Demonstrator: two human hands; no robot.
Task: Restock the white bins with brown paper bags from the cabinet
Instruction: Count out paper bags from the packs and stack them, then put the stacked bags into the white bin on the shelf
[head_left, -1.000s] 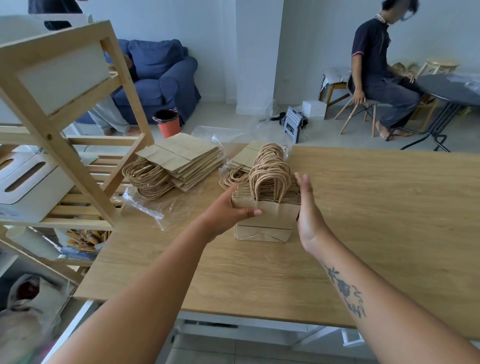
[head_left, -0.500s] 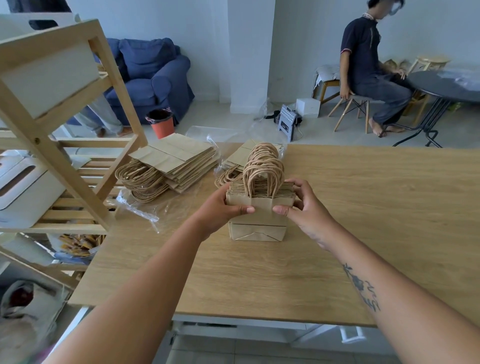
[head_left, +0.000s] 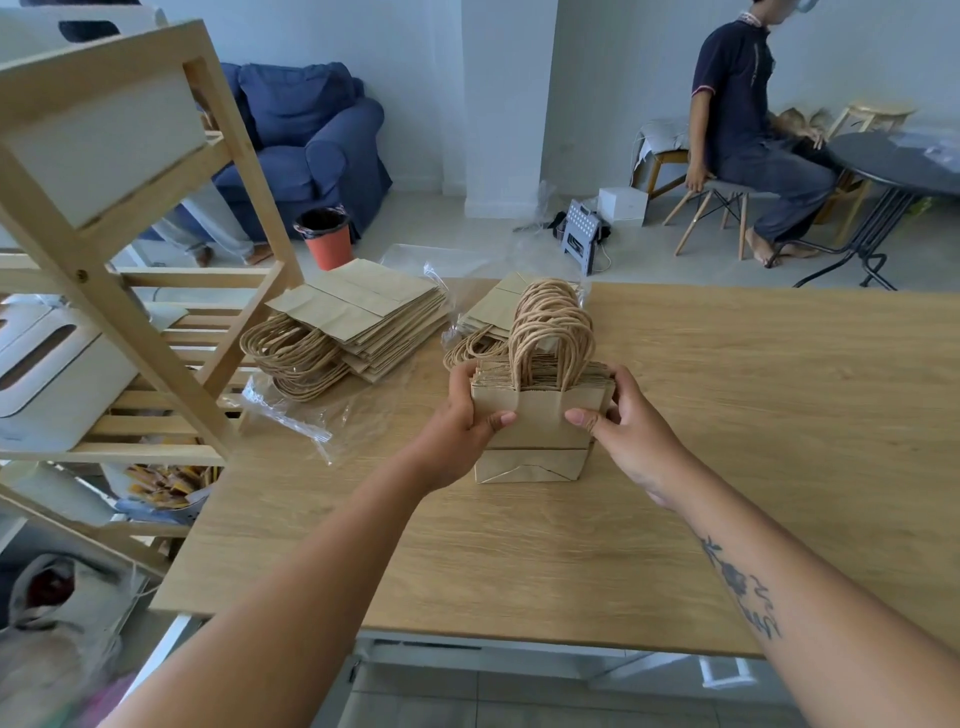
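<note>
I hold a bundle of brown paper bags (head_left: 537, 426) upright on the wooden surface (head_left: 753, 415), near its middle. My left hand (head_left: 460, 421) clamps the left edge of the bundle, thumb across the front face and fingers behind. My right hand (head_left: 631, 423) clamps the right edge the same way, thumb pressed on the front panel. Both grips are closed on the bundle.

The bags are flat-folded kraft paper, stacked face to face, with serrated top edges showing as a dense row. Their twisted paper-cord handles (head_left: 551, 332) rise together in one arched cluster above the top edge. The folded bottom flap of the front bag shows as a crease line and a diagonal fold near the surface.

A second stack of flat bags (head_left: 363, 312) lies on clear plastic wrap (head_left: 291, 415) at the left rear of the surface, handles pointing left. A third stack (head_left: 493, 312) lies just behind the held bundle. A wooden shelf unit (head_left: 130, 291) stands at the left edge, with a white bin (head_left: 47, 364) on it.
</note>
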